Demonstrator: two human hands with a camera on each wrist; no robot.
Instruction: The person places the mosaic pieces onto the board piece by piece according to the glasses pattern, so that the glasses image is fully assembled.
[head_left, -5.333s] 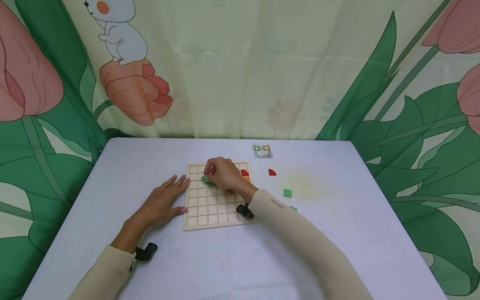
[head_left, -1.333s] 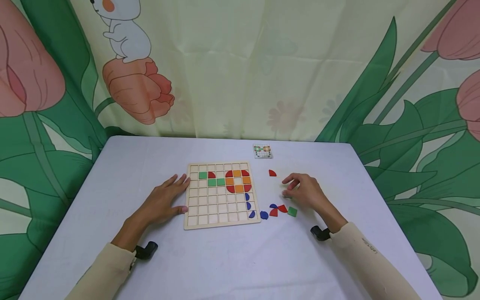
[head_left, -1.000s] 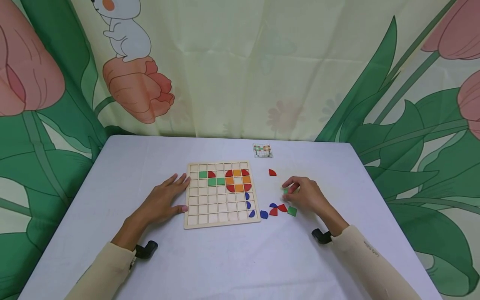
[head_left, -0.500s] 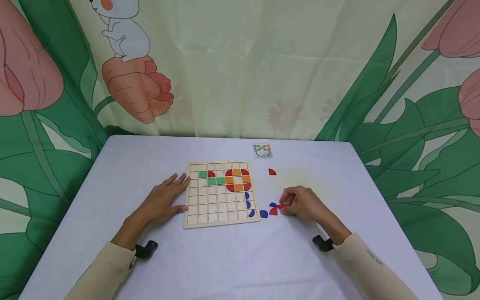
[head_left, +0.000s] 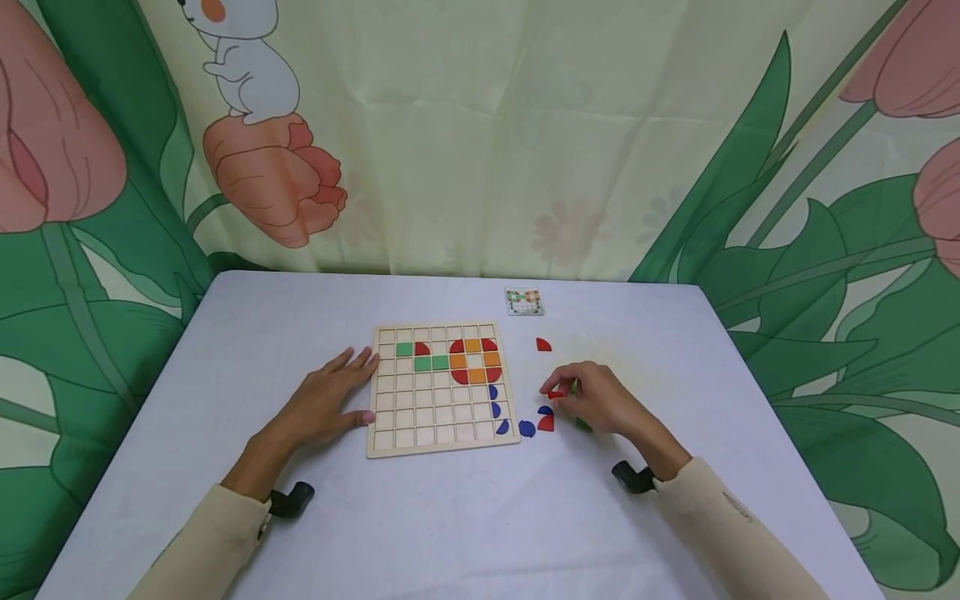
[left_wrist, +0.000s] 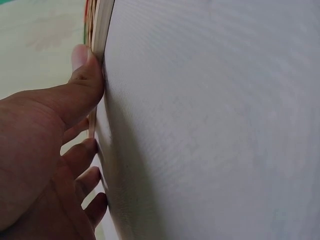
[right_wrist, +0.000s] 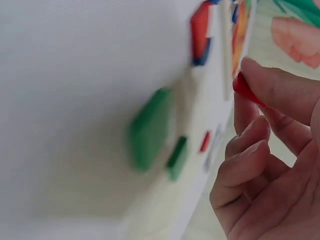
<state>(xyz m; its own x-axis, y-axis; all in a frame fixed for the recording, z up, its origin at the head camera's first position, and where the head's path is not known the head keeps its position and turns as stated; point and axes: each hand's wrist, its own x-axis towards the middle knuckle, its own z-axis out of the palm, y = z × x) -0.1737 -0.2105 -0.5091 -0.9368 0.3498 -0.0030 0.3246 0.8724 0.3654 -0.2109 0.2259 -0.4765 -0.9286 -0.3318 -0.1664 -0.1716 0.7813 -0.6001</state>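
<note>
My right hand [head_left: 596, 400] is over the table just right of the board, pinching a red quarter-circle tile [right_wrist: 245, 90] between thumb and fingertip. Below it lie a red quarter tile [head_left: 547, 424], blue rounded tiles [head_left: 527, 428] and green square tiles [right_wrist: 151, 131], partly hidden by the hand in the head view. My left hand [head_left: 327, 400] lies with fingers spread, its thumb and fingertips at the left edge of the wooden grid board [head_left: 416, 417]. On the board, red quarters and orange squares form a ring at the upper right, with green squares [head_left: 432, 363] and a red quarter to its left.
A small pattern card [head_left: 524, 301] lies behind the board, near the table's far edge. Another red quarter tile [head_left: 543, 344] sits right of the board. Blue half-round tiles [head_left: 496, 410] run down the board's right side. A printed curtain [head_left: 480, 167] hangs behind the table.
The right hand left the board, where a green square now sits, and moved right to the loose tiles. It has picked up a red quarter tile and shifted slightly up-left. The left hand stayed put.
</note>
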